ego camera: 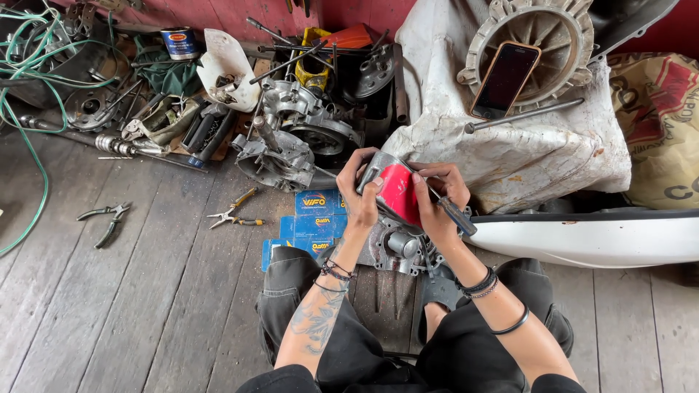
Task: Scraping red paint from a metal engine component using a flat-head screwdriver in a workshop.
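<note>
Head view, left hand: the left hand (358, 191) is closed around the left edge of a red can (395, 191), holding it above the lap
Head view, right hand: the right hand (440, 200) grips a screwdriver (453, 212), its fingers also touching the can's right side
Can: tilted, red face up, held between both hands, over a grey engine part (399, 247) lying on the floor (145, 306)
Boxes: blue cardboard boxes (313, 222) lie on the floor just left of the wrists
Pliers: two pairs, one with yellow handles (234, 212), one dark (105, 218), lie apart on the planks
Phone: a phone (504, 78) leans in a round metal housing (535, 44) on a white cloth
Back: engine casings (298, 138), tools and green wire (29, 109) are piled by the wall
</note>
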